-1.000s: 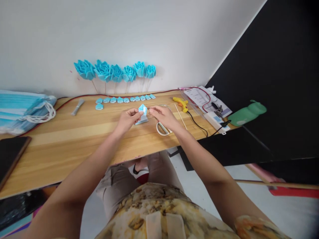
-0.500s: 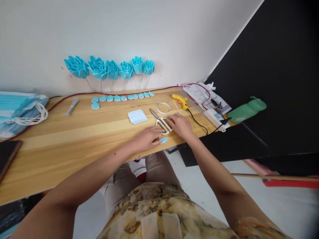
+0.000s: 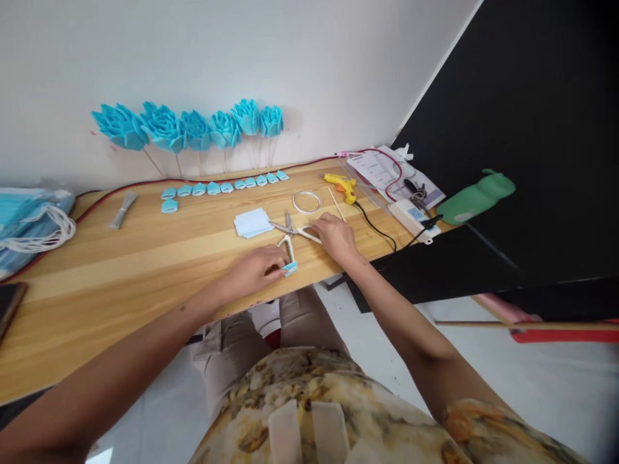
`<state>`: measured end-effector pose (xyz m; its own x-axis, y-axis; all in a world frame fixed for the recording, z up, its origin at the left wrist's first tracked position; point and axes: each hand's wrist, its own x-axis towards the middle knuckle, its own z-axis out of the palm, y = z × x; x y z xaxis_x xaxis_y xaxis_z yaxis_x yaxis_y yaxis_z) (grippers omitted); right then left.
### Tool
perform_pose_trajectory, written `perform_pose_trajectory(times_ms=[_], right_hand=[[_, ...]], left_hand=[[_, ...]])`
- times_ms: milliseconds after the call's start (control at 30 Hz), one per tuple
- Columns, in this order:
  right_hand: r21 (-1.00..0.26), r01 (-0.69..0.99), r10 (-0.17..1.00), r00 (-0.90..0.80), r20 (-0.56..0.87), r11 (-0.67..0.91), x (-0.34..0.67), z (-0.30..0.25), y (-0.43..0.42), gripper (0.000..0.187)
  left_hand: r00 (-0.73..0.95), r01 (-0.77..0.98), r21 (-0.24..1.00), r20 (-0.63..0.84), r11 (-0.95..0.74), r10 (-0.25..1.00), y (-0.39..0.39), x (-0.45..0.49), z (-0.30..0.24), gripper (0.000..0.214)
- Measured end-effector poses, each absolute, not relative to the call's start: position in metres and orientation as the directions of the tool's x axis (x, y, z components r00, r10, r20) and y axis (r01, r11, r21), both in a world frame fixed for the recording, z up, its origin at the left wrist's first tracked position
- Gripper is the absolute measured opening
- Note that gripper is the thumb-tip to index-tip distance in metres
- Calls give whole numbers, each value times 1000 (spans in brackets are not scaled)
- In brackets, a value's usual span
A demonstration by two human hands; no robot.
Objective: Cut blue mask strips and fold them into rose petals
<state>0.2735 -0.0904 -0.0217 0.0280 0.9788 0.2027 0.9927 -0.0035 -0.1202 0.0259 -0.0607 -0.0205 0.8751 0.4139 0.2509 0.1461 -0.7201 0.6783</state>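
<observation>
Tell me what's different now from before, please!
The left hand brought the folded blue piece down near the front edge of the table. The right hand came down and took a handle of the scissors, whose blades were together and are now spread apart. The blue flowers, the row of folded pieces and the yellow glue gun stayed put.

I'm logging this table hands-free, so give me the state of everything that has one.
Scissors: open
Left hand: pinching folded blue piece
Right hand: grasping scissors handle
Wire: coiled
Pale sheets: stacked
Other folded pieces: lined up
Glue gun: lying down
Blue flowers: upright
Green bottle: standing or lying, unclear
</observation>
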Motion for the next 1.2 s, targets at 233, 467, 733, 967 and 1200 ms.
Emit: perform_pose_trajectory(times_ms=[233,467,733,967,1200], right_hand=[[-177,984,963,79,256,-33,270,-25,-90,15],[-99,989,955,132,264,-109,266,-27,-88,14],[-166,979,971,149,189,-118,268,-18,-90,12],[-110,987,979,135,153,-118,274,-13,-92,15],[-53,986,971,164,173,-157,285,-10,-96,14]], left_hand=[[859,77,733,295,-676,418,-64,23,-21,22],[837,106,760,279,-641,470,-58,46,-25,21],[767,164,699,353,-696,535,-46,50,-5,18],[628,467,595,297,-654,719,-4,12,-22,24],[648,437,599,307,-671,697,-5,11,-30,25]])
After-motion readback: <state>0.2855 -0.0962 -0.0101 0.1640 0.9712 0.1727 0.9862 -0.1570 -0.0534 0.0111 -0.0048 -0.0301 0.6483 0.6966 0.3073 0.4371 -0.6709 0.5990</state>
